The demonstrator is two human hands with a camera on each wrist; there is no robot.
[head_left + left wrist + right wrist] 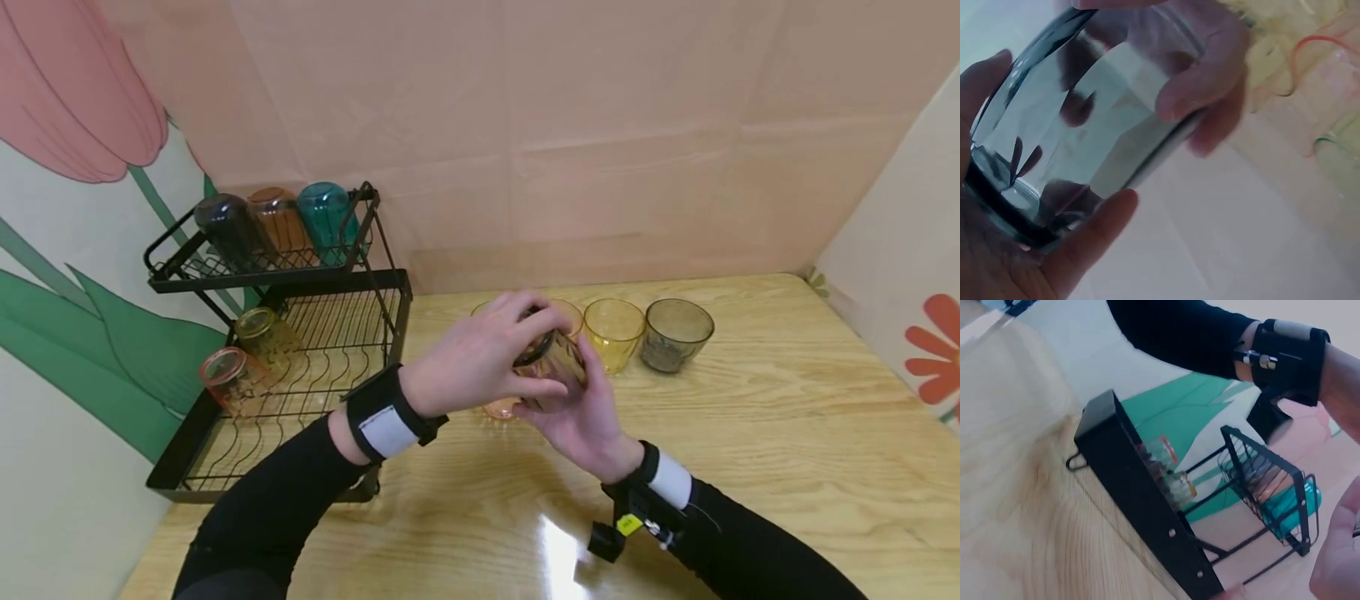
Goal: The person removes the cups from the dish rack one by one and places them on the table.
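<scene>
Above the table both hands hold one clear greyish glass cup [557, 367], tilted between them. My left hand [476, 354] grips it from the left, its fingers over the dark-looking end and its thumb along the near side. The right hand [581, 429] holds the other end from below and the right. In the left wrist view the faceted cup [1104, 119] shows large, with fingers of both hands curled round it. Behind the hands stand a yellow cup [613, 333] and a grey cup [677, 335]. A pinkish cup [501, 408] is mostly hidden below them.
A black two-tier rack [405, 304] stands at the left. Its top shelf bears an upturned dark cup [228, 225], a brown cup [279, 218] and a teal cup [327, 218]. Lower down lean a pink cup [234, 379] and a yellow cup [268, 340]. A wall backs the wooden table [780, 417].
</scene>
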